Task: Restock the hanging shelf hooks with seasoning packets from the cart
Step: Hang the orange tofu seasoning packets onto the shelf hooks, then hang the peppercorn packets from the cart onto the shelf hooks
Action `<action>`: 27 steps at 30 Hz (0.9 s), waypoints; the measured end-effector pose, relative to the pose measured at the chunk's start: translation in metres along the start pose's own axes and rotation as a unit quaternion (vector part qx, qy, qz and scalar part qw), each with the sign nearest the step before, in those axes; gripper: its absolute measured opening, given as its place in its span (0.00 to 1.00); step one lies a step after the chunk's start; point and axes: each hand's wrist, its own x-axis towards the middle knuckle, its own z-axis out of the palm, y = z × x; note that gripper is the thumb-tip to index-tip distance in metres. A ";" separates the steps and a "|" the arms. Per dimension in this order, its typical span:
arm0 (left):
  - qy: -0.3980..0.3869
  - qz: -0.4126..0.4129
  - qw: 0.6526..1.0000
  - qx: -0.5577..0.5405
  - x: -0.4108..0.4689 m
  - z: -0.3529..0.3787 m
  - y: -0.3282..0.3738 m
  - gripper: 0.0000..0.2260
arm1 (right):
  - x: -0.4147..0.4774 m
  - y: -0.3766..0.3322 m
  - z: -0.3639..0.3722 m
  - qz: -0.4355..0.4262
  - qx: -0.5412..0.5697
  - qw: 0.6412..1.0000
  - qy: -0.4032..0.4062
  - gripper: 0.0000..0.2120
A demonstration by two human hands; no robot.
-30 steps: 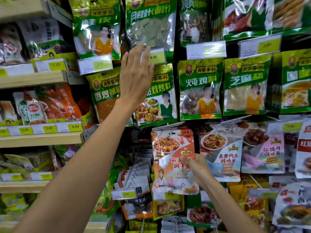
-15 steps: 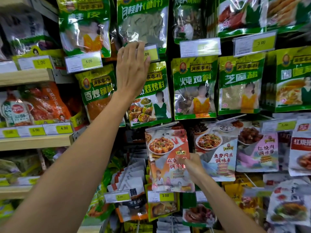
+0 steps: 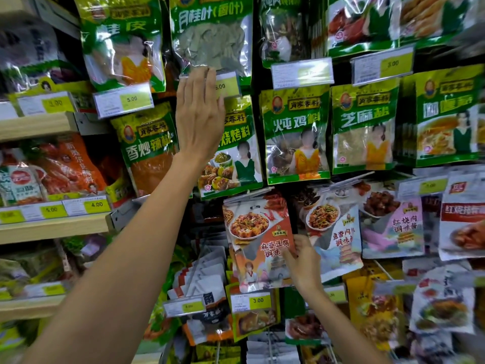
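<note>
The step in hand looks like getting the orange packet [image 3: 256, 232] onto its hook in the middle row of the display. The hook is hidden behind the packet, so I cannot tell whether it is threaded yet.

The right hand [image 3: 303, 261] pinches the packet by its right edge, thumb on the front and fingers curled behind. The left hand [image 3: 200, 119] is raised with straight fingers close together. It lies flat over the left part of a green packet [image 3: 236, 153], fingertips at a price tag [image 3: 227, 85] above, and grips nothing.

To do this well:
- Keep the packet upright and square to the shelf.
- Line the small slot near its top edge up with the hook's tip.
- Push straight back rather than at a slant, so the slot does not tear.
- Grip low on the edge, which leaves the top free to flex over the tip.
- Let the flat hand above hold the green row back so nothing swings down into the way.

The packet is a flat, glossy pouch in orange and white. It shows a bowl of tofu in red sauce, with red chillies near the top and a small figure lower down. It faces outward, touching a blue-and-white packet [image 3: 338, 240] to its right and just above a yellow tag marked 3.00 [image 3: 258, 300]. The cart is not in view.
</note>
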 end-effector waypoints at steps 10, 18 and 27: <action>0.010 0.012 0.979 -0.202 -0.137 -0.021 0.106 0.12 | -0.091 0.032 -0.096 -0.024 -0.039 0.999 -0.012 0.09; -0.304 -0.211 0.788 -0.493 -0.303 -0.057 0.316 0.17 | -0.170 0.144 -0.257 0.184 -0.038 0.978 0.096 0.10; -0.568 -0.214 0.602 -0.518 -0.416 -0.092 0.551 0.08 | -0.272 0.258 -0.449 0.341 -0.136 0.908 0.203 0.08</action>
